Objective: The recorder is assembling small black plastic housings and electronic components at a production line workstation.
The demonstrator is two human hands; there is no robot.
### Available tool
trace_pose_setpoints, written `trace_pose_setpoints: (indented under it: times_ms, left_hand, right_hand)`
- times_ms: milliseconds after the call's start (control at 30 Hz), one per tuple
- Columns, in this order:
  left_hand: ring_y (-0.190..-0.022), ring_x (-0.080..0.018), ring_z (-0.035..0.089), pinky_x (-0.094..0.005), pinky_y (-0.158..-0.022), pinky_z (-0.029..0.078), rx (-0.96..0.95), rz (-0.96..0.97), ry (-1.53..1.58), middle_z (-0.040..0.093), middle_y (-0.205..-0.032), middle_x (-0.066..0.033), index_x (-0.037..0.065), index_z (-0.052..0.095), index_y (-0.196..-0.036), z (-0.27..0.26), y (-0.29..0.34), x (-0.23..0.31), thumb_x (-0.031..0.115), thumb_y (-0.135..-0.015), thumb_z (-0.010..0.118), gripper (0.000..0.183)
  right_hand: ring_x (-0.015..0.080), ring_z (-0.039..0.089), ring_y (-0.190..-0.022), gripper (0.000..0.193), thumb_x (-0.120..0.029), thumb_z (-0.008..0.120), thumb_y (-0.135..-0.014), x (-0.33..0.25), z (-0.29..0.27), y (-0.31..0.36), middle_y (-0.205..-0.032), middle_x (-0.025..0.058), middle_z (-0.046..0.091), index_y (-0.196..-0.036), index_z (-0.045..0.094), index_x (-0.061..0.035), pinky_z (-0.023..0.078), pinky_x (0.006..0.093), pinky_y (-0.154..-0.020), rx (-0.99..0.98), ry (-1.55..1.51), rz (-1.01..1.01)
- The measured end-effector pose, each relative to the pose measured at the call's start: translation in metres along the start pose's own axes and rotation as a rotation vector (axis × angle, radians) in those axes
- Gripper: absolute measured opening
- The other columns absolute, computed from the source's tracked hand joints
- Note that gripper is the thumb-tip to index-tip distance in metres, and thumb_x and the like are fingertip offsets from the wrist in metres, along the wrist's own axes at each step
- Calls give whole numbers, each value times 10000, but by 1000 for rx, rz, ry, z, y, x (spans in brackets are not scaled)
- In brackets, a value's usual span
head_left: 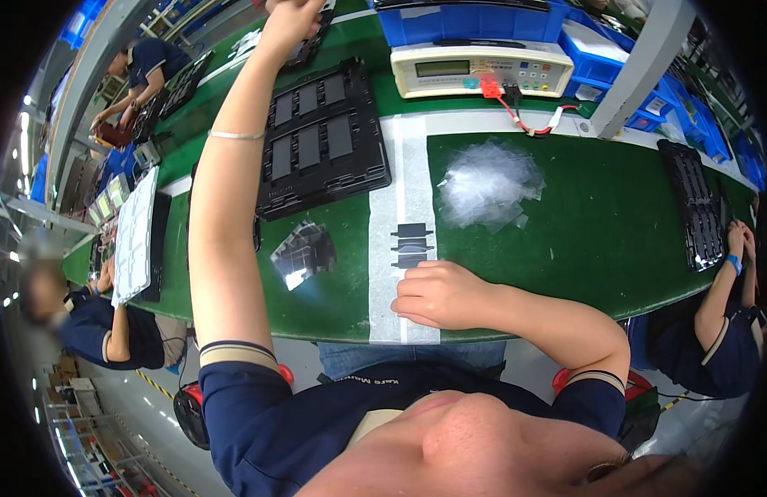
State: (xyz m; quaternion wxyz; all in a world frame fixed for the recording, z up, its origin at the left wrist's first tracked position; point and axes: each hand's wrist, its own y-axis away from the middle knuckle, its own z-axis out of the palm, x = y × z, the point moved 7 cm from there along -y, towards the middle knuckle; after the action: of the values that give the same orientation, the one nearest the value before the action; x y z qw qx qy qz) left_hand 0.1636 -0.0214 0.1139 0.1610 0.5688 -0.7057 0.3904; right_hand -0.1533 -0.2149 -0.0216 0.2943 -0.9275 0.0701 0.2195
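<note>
My left arm stretches far forward over the bench, and my left hand point(292, 26) is at the top edge of the view. Its fingers look curled, partly cut off by the edge; a bit of red shows beside them. Close to me, my right hand point(440, 296) rests on a white strip point(383, 290) with its fingers curled in; whatever they hold is hidden. Just beyond its knuckles, small flat black tabbed pieces point(412, 231) lie in a column on the strip. A black tray point(325, 137) with grey rectangular pieces lies right of my left forearm.
A pile of clear film sheets point(491, 182) lies right of the strip, and shiny dark film pieces point(305, 255) lie left. Behind stands a beige meter point(483, 70) with red and black leads, below blue bins point(475, 23). A metal post point(648, 66) rises at right. Co-workers sit on both sides.
</note>
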Motion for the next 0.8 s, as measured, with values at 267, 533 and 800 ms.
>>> trace_pose_setpoints:
  times_ms: [267,533,800]
  left_hand:
    - [-939,-162,488,-290,-818,261,46,-155,-420,611,-933,-120,148,604,-1053,45,-71,43,461,-778,545,421]
    - [-436,-72,484,-195,-399,358,-466,10,226,601,-657,-32,8,636,-791,61,-39,72,235,-793,618,228]
    - [-612,-119,559,-302,-511,433,-132,-466,456,571,-679,2,127,564,-729,59,-79,42,249,-775,599,136]
  right_hand:
    - [182,505,-635,72,-129,628,-704,1,-5,0,-646,16,483,-714,568,-90,419,299,-575,31,106,-49]
    - [186,537,-650,93,-134,594,-688,10,-8,1,-645,22,503,-631,539,-85,437,310,-608,49,123,-18]
    - [178,517,-660,109,-135,617,-681,10,-4,2,-636,19,468,-642,526,-91,437,307,-595,29,136,-36]
